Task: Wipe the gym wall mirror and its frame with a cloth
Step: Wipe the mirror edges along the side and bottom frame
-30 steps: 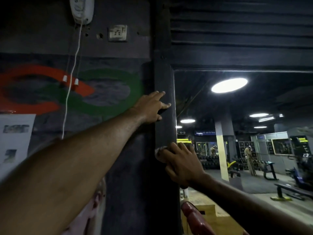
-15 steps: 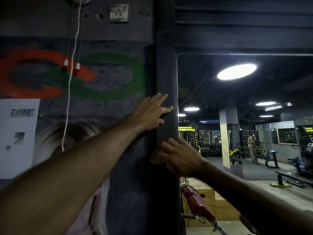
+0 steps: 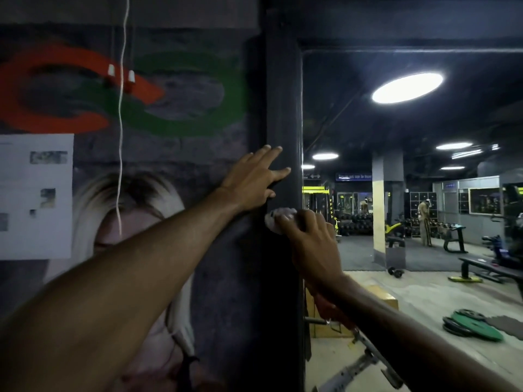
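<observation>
Right hand (image 3: 314, 244) curls round the bunched cloth (image 3: 278, 220) on the dark frame (image 3: 283, 108), left hand (image 3: 252, 179) braces flat with fingers spread, so firm, even pressure down the post looks best.

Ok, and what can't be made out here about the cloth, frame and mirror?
Head view only.
The cloth: mostly covered by the right hand; its size is hidden.
The frame: too dark to tell wiped from unwiped; bottom edge cuts it off.
The mirror: right and bottom edges cut it off.
The wall notice: print blurred.
</observation>
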`<state>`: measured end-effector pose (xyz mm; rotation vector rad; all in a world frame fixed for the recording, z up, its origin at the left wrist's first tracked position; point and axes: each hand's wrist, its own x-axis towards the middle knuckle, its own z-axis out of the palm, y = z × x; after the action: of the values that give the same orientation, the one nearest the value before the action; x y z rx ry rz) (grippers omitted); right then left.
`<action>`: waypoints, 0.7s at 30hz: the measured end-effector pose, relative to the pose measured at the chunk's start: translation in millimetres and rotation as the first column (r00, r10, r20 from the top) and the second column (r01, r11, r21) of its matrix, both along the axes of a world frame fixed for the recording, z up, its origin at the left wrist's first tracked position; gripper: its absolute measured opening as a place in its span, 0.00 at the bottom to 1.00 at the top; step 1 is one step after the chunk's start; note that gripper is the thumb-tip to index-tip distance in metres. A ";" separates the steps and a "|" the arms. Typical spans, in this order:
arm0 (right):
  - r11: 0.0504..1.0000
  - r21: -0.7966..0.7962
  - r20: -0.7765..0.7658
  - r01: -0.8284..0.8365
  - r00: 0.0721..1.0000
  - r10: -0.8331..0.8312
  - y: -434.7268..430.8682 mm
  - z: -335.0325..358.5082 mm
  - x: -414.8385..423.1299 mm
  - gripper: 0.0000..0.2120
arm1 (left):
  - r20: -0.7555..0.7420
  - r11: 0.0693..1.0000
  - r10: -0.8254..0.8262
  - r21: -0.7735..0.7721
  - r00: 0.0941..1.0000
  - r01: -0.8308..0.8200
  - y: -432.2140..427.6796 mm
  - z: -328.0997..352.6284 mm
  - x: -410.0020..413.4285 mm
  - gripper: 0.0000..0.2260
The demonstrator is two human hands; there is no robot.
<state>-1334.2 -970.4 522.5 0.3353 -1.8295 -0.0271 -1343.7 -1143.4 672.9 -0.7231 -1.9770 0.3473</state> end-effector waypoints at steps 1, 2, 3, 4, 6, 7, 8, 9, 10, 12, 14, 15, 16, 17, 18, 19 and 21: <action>1.000 0.027 -0.020 0.015 1.000 -0.014 -8.9 -2.2 -2.4 0.25 | -0.010 1.000 -0.008 0.010 1.000 0.008 0.3 -3.8 -1.7 0.32; 0.994 0.109 -0.035 0.030 0.999 -0.026 -16.3 -8.4 -6.3 0.25 | -0.015 1.000 -0.018 0.012 1.000 0.018 0.9 -6.0 -2.7 0.32; 0.973 0.225 -0.039 0.046 0.999 -0.039 -20.7 -23.2 -10.3 0.24 | -0.009 1.000 -0.025 0.009 1.000 0.025 1.9 -12.5 -3.4 0.31; 0.933 0.355 -0.037 0.057 0.998 -0.046 -21.9 -39.3 -14.1 0.23 | -0.008 1.000 -0.029 0.005 1.000 0.029 2.5 -18.4 -4.1 0.31; 0.819 0.571 0.012 0.049 0.998 -0.069 -15.5 -70.2 -13.8 0.21 | -0.018 0.999 -0.034 -0.022 0.999 0.034 3.8 -35.2 -5.0 0.30; 0.769 0.638 0.045 0.019 0.997 -0.061 -9.9 -78.7 -10.8 0.20 | -0.024 0.998 -0.044 -0.038 0.999 0.043 4.2 -43.3 -5.5 0.30; 0.731 0.682 0.080 -0.021 0.996 -0.046 -4.2 -83.8 -6.3 0.19 | -0.024 0.998 -0.052 -0.045 0.998 0.051 4.9 -53.0 -6.5 0.30; 0.708 0.704 0.104 -0.054 0.994 -0.027 0.7 -83.6 -2.2 0.18 | -0.022 0.997 -0.060 -0.046 0.998 0.059 5.0 -61.9 -7.3 0.31; 0.706 0.705 0.108 -0.073 0.994 -0.005 4.9 -79.4 1.3 0.17 | -0.022 0.997 -0.067 -0.047 0.998 0.065 5.2 -69.4 -7.8 0.31; 0.819 0.569 0.094 -0.076 0.995 0.027 13.4 -65.6 4.4 0.19 | -0.011 0.997 -0.069 -0.036 0.998 0.068 5.3 -81.8 -9.4 0.31; 0.982 0.173 0.145 -0.081 0.988 0.056 19.3 -55.0 5.9 0.21 | 0.000 0.998 -0.062 -0.015 0.998 0.062 5.4 -88.4 -11.3 0.31; 0.996 -0.011 0.168 -0.091 0.981 0.092 18.7 -55.4 6.2 0.21 | 0.001 0.998 -0.064 -0.008 0.998 0.064 5.3 -89.6 -12.1 0.31; 0.988 -0.116 0.188 -0.107 0.974 0.127 16.5 -65.1 7.2 0.21 | 0.008 0.998 -0.066 0.001 0.998 0.066 5.7 -93.5 -12.1 0.31; 0.981 -0.147 0.207 -0.125 0.966 0.154 13.1 -78.8 7.4 0.20 | 0.007 0.998 -0.067 0.008 0.998 0.067 5.6 -95.4 -12.9 0.31; 0.979 -0.142 0.243 -0.146 0.953 0.178 10.8 -99.2 9.4 0.21 | 0.009 0.998 -0.066 0.007 0.998 0.066 5.9 -100.0 -13.7 0.31; 0.976 -0.126 0.283 -0.179 0.936 0.208 10.7 -118.8 12.5 0.22 | 0.007 0.998 -0.063 0.002 0.998 0.063 5.7 -104.8 -15.1 0.31; 0.977 -0.074 0.362 -0.200 0.907 0.214 18.0 -151.0 20.4 0.23 | 0.002 0.998 -0.067 -0.019 0.998 0.067 4.7 -116.7 -19.0 0.31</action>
<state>-1313.9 -952.4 371.5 0.5374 -2.1533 0.2309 -1362.7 -1138.7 556.2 -0.8003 -1.9479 0.3263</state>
